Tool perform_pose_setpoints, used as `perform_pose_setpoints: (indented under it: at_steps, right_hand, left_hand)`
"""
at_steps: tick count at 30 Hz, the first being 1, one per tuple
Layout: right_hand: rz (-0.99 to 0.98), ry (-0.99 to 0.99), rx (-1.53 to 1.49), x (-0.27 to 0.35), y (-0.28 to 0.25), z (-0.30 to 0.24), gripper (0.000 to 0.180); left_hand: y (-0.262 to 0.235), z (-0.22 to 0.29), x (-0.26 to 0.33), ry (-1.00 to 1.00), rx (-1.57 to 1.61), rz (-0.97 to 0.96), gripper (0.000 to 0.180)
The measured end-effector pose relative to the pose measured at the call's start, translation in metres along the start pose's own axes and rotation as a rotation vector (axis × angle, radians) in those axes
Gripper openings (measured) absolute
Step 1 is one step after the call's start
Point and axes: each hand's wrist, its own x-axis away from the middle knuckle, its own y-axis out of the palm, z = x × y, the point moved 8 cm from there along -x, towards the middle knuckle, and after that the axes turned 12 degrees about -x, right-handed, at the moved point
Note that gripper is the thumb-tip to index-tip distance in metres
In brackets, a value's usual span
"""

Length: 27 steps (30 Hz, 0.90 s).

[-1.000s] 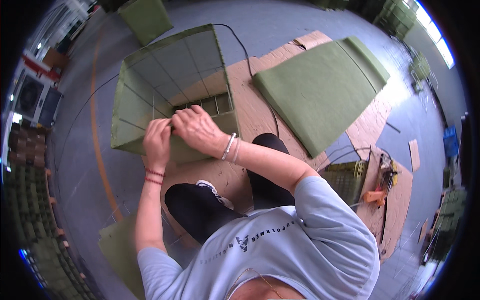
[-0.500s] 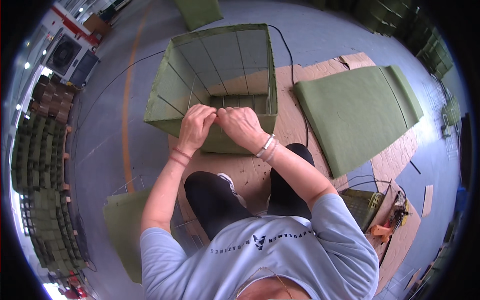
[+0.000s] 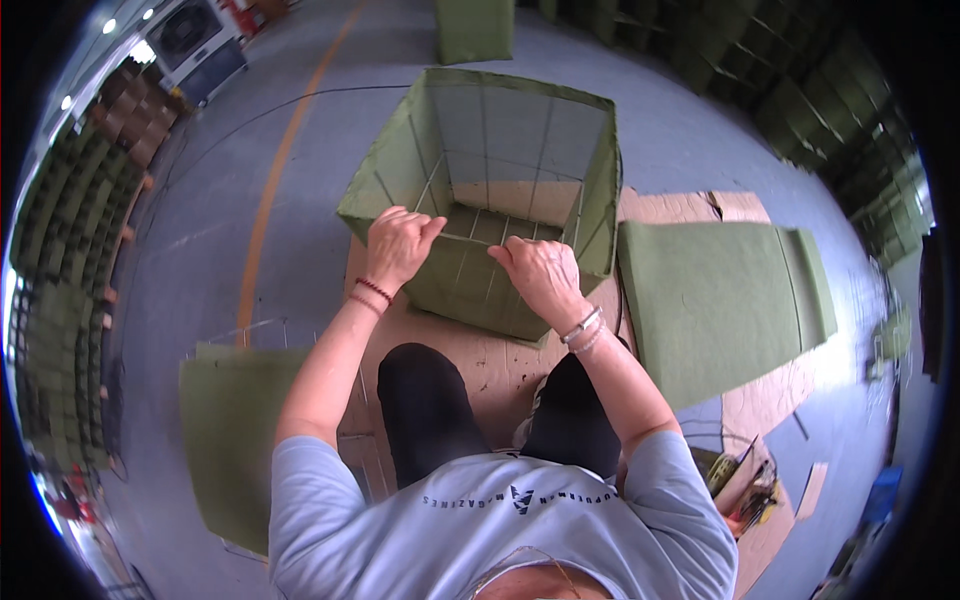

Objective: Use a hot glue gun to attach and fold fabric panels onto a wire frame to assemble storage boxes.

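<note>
A green fabric box [image 3: 475, 300] with an open top and a thin wire frame inside stands before my knees. My left hand [image 3: 400, 248] is closed on its near rim, left of the middle, with the thumb pointing inward. Farther right along the same rim, my right hand [image 3: 545, 278] grips the fabric edge, thumb toward the left. Between the two hands a stretch of the rim shows. The fingertips of both hands are partly hidden by the hands themselves.
Brown cardboard [image 3: 665, 207] lies under the box. A folded green fabric piece [image 3: 720, 300] rests at right, another green piece [image 3: 235, 430] at left. Tools [image 3: 755, 500] lie at lower right. Stacked green goods [image 3: 65, 350] line the left side; a black cable [image 3: 290, 103] crosses the floor.
My hands have moved apart along the near rim, having been together at its middle. The box now appears farther right and slightly turned, as the view has shifted.
</note>
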Motion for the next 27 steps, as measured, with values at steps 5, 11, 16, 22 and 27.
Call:
perform_pose_setpoints:
  at_steps: [5, 11, 16, 22, 27]
  right_hand:
    - [0.274, -0.393, -0.097, -0.013, 0.013, -0.046, 0.023]
    - [0.182, -0.296, -0.012, -0.021, 0.016, -0.034, 0.024]
    - [0.129, -0.376, 0.055, -0.045, -0.045, 0.051, 0.024]
    - [-0.087, -0.091, 0.048, -0.031, -0.075, 0.113, 0.03]
    - [-0.095, 0.018, 0.091, -0.019, -0.044, 0.129, 0.04]
  left_hand:
    - [-0.003, 0.0, 0.008, 0.024, 0.001, 0.156, 0.047]
    - [-0.007, 0.017, 0.017, 0.065, 0.045, 0.218, 0.026]
    - [-0.006, 0.056, -0.043, 0.257, 0.182, 0.046, 0.033]
    - [0.049, 0.085, -0.058, 0.292, 0.342, -0.373, 0.044]
    - [0.06, 0.12, -0.061, 0.18, 0.157, -0.455, 0.052]
